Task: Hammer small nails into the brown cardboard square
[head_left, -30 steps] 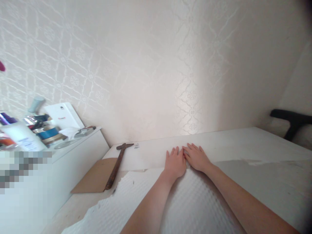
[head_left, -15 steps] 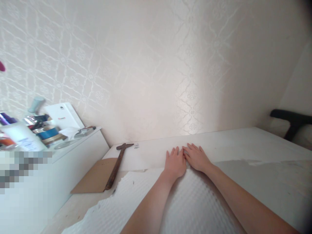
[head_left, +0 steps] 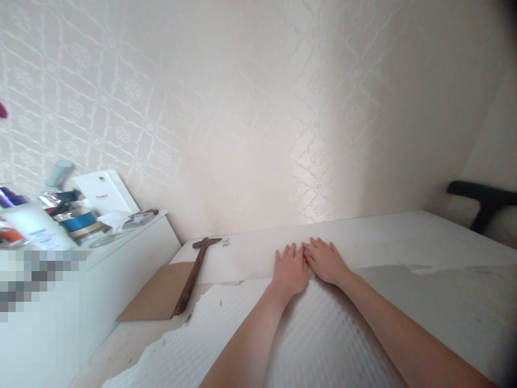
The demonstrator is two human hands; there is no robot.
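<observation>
My left hand (head_left: 291, 270) lies flat on a white board (head_left: 250, 253) along the wall, fingers stretched away from me. Beside it, my right hand (head_left: 326, 261) rests the same way, its thumb side touching or nearly touching the left hand. Both are open and grip nothing. Beneath my wrists and forearms spreads a white, bumpy-textured sheet (head_left: 319, 334) with a ragged left edge. Off to the left lies a hammer (head_left: 193, 277) with a dark wooden handle, its head on the board and its handle across the edge of a brown cardboard piece (head_left: 157, 293).
At left a white cabinet (head_left: 133, 264) carries a white box (head_left: 107, 191), a blue tape roll (head_left: 78, 220), a white tube (head_left: 38, 226) and other clutter. A black armrest (head_left: 484, 194) juts in at right. Patterned wallpaper (head_left: 242, 118) covers the wall behind.
</observation>
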